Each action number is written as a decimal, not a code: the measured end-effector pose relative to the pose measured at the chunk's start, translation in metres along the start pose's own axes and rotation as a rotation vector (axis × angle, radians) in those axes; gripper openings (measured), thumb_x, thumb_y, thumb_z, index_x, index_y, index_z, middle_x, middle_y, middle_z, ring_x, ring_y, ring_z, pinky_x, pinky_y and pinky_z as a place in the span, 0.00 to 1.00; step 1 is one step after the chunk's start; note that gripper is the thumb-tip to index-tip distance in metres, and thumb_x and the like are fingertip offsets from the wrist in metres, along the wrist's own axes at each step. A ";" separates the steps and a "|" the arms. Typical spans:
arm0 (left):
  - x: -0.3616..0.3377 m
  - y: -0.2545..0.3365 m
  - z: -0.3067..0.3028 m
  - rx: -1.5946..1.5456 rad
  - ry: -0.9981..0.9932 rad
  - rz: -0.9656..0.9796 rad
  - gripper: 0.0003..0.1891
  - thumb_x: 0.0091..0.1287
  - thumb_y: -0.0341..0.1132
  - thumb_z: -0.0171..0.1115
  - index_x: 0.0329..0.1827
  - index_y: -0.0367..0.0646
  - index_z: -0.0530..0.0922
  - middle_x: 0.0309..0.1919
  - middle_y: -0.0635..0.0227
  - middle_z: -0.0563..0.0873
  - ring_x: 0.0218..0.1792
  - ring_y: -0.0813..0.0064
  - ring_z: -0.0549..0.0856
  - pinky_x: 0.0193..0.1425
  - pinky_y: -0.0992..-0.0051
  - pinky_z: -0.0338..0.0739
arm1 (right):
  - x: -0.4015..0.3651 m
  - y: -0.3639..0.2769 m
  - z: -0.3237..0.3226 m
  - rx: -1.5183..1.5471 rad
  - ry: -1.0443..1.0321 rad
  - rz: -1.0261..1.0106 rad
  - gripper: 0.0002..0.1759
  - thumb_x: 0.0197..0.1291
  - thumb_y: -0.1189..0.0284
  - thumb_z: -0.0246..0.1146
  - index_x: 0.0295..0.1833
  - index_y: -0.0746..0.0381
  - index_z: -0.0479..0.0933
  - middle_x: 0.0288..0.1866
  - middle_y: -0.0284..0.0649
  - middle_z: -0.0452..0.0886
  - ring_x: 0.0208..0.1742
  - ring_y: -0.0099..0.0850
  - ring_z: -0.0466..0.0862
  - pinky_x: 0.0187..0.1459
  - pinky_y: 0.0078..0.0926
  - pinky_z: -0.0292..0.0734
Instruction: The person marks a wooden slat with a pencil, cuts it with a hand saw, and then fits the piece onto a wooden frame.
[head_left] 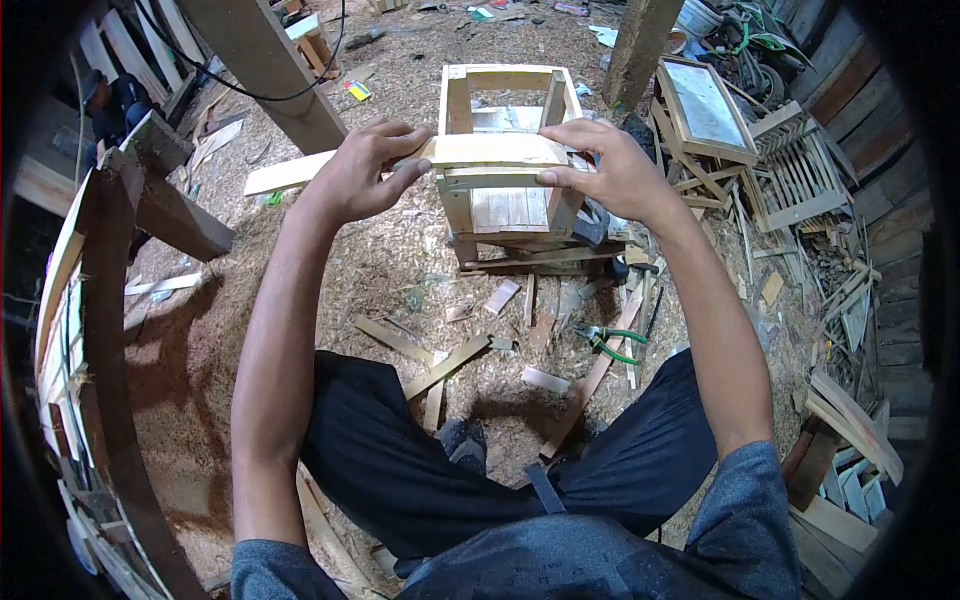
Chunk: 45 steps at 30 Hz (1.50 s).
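A pale wooden slat lies across the near top edge of a small box-like wooden frame and sticks out well past its left side. My left hand grips the slat just left of the frame's near corner, fingers over it and thumb on the near side. At the slat's right end, my right hand pinches it against the frame, with the thumb on the frame's near top rail. The frame stands upright in front of me on a low wooden support.
Pliers with green handles and wood offcuts lie on the shaving-covered floor. Wooden posts rise at left and back right. A framed panel and slatted pieces stand at right. Another person is at far left.
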<state>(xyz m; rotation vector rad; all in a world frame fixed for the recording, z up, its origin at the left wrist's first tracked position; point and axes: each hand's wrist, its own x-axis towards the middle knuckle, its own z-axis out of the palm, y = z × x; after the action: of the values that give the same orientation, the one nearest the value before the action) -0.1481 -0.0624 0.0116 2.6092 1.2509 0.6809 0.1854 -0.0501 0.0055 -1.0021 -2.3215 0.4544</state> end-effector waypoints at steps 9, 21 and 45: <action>0.000 0.004 -0.002 0.017 -0.030 -0.079 0.28 0.75 0.50 0.59 0.66 0.34 0.80 0.52 0.49 0.85 0.51 0.56 0.84 0.53 0.60 0.82 | -0.001 0.007 0.001 0.052 0.040 -0.050 0.24 0.65 0.63 0.70 0.62 0.66 0.82 0.54 0.51 0.86 0.57 0.43 0.84 0.62 0.38 0.76; 0.001 0.006 0.013 0.024 0.028 -0.018 0.29 0.74 0.52 0.61 0.70 0.41 0.78 0.62 0.50 0.82 0.60 0.53 0.84 0.60 0.56 0.82 | 0.001 0.003 0.004 0.076 0.062 0.034 0.21 0.63 0.67 0.70 0.58 0.66 0.84 0.52 0.51 0.87 0.55 0.43 0.85 0.61 0.37 0.76; 0.002 0.018 0.025 0.210 0.072 0.091 0.28 0.69 0.51 0.68 0.69 0.48 0.80 0.63 0.54 0.83 0.63 0.54 0.82 0.68 0.54 0.76 | -0.010 0.014 0.023 -0.022 0.162 -0.001 0.25 0.68 0.59 0.66 0.65 0.61 0.81 0.61 0.47 0.83 0.66 0.43 0.77 0.69 0.39 0.70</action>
<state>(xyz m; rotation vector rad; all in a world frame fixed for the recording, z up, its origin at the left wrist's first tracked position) -0.1226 -0.0712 -0.0040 2.8511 1.2950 0.6998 0.1844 -0.0500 -0.0227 -1.0094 -2.1863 0.3353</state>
